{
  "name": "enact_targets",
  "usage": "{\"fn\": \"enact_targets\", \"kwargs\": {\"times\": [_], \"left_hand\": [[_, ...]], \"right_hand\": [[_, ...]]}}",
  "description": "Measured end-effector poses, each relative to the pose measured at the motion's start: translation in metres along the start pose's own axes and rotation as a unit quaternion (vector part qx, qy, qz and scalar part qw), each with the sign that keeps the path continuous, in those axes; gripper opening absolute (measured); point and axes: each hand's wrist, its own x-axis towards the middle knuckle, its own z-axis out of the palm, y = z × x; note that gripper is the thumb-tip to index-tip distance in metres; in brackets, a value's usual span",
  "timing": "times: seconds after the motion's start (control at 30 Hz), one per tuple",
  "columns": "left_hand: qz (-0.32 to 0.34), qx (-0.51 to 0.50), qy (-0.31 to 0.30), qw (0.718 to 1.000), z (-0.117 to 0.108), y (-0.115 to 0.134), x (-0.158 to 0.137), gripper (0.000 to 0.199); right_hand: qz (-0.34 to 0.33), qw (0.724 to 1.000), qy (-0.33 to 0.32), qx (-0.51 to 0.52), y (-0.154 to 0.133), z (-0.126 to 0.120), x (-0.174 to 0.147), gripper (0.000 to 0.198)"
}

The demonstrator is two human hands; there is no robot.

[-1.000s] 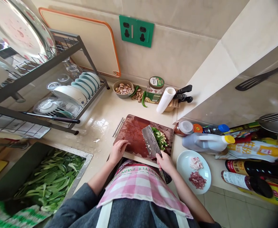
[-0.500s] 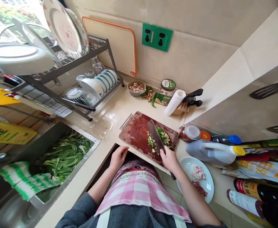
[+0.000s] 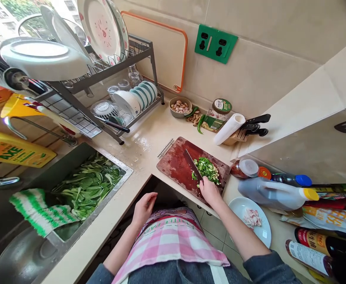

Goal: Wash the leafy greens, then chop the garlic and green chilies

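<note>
My right hand (image 3: 210, 192) grips a cleaver (image 3: 192, 163) by its handle. The blade stands on edge on the brown cutting board (image 3: 173, 163), against the left side of a heap of chopped green peppers (image 3: 206, 169). Small green bits lie left of the blade. My left hand (image 3: 143, 207) is empty, its fingers loosely bent and the thumb a little apart. It hovers in front of the counter edge, over the pink checked apron (image 3: 173, 240), touching neither board nor cleaver.
A plate of sliced meat (image 3: 266, 227) sits right of the board. Bottles (image 3: 273, 193) and jars crowd the right side. Behind are a bowl of garlic (image 3: 180, 112), a paper roll (image 3: 229, 129) and a knife block (image 3: 240, 135). Leafy greens (image 3: 90, 191) fill the sink at left, beside a dish rack (image 3: 158, 79).
The cleaver has moved from over the peppers to their left side, its blade now more upright, and the peppers are gathered closer together. The whole view has shifted slightly.
</note>
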Motion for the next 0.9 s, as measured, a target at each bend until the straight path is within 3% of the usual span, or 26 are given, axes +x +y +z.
{"fn": "enact_targets", "kwargs": {"times": [0.23,0.37,0.43,0.53,0.67,0.73,0.9], "left_hand": [[0.038,-0.027,-0.011,0.999,-0.034,-0.027,0.016,0.022],[0.046,-0.037,-0.032,0.998,-0.051,-0.047,0.018,0.023],[0.05,-0.041,-0.041,0.997,-0.057,-0.056,0.019,0.024],[0.063,-0.047,-0.065,0.995,-0.066,-0.064,0.02,0.025],[0.07,-0.047,-0.085,0.993,-0.078,-0.071,0.021,0.025],[0.063,-0.044,-0.088,0.993,-0.084,-0.076,0.019,0.024],[0.048,-0.048,-0.097,0.993,-0.094,-0.087,0.017,0.025]], "right_hand": [[-0.011,0.998,0.042,0.055,0.005,-0.008,0.001,0.018],[0.012,0.979,0.088,0.184,-0.01,-0.005,-0.009,0.018],[0.038,0.953,0.055,0.295,-0.024,0.007,-0.012,0.019],[0.107,0.892,0.022,0.438,-0.04,0.024,-0.008,0.016],[0.178,0.822,0.079,0.535,-0.044,0.027,-0.005,0.015],[0.178,0.826,0.104,0.525,-0.05,0.023,-0.008,0.016],[0.097,0.919,0.2,0.324,-0.108,0.03,-0.009,0.03]]}}
